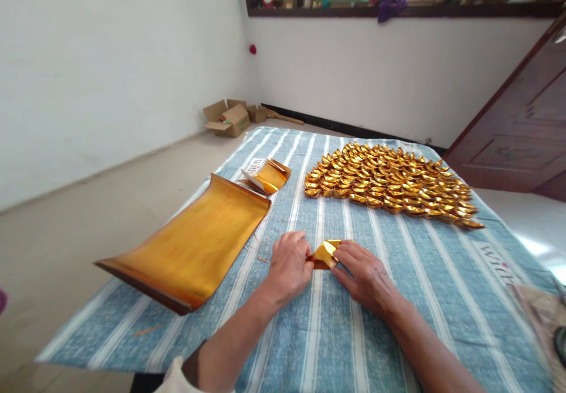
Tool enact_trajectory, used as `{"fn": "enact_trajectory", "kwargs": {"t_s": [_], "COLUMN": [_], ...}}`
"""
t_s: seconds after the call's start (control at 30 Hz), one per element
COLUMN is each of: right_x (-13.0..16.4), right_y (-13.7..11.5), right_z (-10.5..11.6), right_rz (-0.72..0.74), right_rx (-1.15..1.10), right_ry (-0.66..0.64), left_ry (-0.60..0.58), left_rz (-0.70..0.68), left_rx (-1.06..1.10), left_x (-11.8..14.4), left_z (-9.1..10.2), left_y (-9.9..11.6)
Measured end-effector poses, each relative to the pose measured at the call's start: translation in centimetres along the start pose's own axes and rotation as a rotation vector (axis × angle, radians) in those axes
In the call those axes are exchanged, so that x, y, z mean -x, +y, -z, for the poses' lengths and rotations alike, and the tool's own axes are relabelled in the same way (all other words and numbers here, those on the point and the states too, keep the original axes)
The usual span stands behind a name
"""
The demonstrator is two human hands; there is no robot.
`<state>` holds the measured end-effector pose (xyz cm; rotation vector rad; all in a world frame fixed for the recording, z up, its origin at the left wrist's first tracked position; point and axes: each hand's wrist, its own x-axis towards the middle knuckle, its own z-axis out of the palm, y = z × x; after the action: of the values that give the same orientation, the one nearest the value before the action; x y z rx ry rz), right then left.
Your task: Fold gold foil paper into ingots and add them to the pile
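Observation:
A partly folded piece of gold foil paper (pixel 326 254) lies low over the cloth between my two hands. My left hand (pixel 289 265) pinches its left end, fingers curled. On the other side my right hand (pixel 363 272) grips the right end between thumb and fingers. Part of the paper is hidden under the fingers. To the left of my hands rests a large stack of gold foil sheets (pixel 194 233) with curled edges. Behind it is a smaller curled stack of gold paper (pixel 270 176). Many folded gold paper ingots (pixel 384 180) stand in rows at the back right.
A blue and white striped cloth (pixel 309 334) covers the table. Cardboard boxes (pixel 232 118) sit on the floor by the wall. A wooden door (pixel 513 121) is at the right, and a window ledge (pixel 424 10) with small items runs along the back.

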<state>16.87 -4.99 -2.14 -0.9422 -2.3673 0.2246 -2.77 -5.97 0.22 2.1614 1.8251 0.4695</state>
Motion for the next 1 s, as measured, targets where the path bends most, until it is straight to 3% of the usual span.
{"fn": "enact_trajectory", "kwargs": {"t_s": [0.37,0.6,1.0], "right_x": [0.0,0.0,-0.5], "right_y": [0.2,1.3,2.8], "right_z": [-0.2,-1.3,-2.2], "right_rz": [-0.011,-0.140,-0.308], "right_rx": [-0.040,-0.036,0.121], "right_ry": [0.024,0.192,0.237], "left_ry": [-0.093,-0.189,-0.238], "left_rz": [0.128,0.166,0.195], "left_rx": [-0.027,-0.022,0.042], "left_x": [-0.3,-0.9,-1.8], "left_z": [0.9,0.9,0.9], "left_y": [1.5,1.9,1.8]}}
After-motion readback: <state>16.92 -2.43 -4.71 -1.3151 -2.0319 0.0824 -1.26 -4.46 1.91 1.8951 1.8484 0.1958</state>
